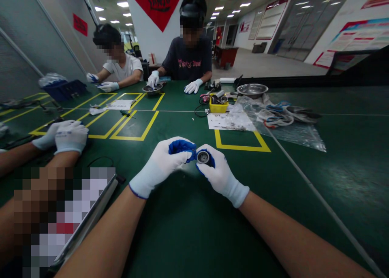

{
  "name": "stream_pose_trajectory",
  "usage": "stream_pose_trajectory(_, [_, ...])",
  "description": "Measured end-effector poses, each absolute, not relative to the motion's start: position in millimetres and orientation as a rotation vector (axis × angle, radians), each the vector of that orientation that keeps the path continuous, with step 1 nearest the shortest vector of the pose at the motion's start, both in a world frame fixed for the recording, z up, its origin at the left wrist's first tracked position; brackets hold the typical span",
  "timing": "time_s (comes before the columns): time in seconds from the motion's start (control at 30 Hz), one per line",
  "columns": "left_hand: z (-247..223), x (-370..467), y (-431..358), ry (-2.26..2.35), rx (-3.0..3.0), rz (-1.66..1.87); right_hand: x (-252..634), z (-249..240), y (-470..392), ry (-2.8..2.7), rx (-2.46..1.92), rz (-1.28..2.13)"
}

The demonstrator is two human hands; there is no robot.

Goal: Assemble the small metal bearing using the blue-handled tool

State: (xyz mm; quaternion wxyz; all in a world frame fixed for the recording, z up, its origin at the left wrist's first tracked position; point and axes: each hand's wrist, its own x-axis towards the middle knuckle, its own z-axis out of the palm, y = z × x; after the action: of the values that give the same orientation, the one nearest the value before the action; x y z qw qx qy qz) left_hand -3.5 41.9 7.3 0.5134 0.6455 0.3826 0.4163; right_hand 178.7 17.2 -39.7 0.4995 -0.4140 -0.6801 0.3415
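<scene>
right hand (220,174) pinching small round part (203,157), open end up for viewing | left hand (165,162) curled alongside, fingertips steadying (contents unclear) | above green table (188,229)

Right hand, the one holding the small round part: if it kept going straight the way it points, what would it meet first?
Likely the left hand: the right hand points inward with the small round part, their fingertips nearly touching.
</scene>
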Motion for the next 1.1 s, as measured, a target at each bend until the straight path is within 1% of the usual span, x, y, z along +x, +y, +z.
stream_pose_trajectory(0.27, [9, 1, 35, 0.995, 1.74, 0.992, 177, -36, 16, -1.667, -1.012, 0.822])
stream_pose_trajectory(0.47, [11, 8, 29, 0.995, 1.865, 0.887, 177, -34, 15, -1.743, -0.981, 0.793])
stream_pose_trajectory(0.7, [8, 12, 27, 1.041, 1.792, 0.916, 176, -36, 15, -1.773, -1.029, 0.769])
stream_pose_trajectory(0.87, [5, 12, 29, 1.068, 1.76, 0.876, 175, -38, 16, -1.797, -1.044, 0.757])
stream_pose_trajectory(1.1, [4, 14, 31, 1.142, 1.839, 0.875, 174, -41, 17, -1.801, -1.095, 0.774])
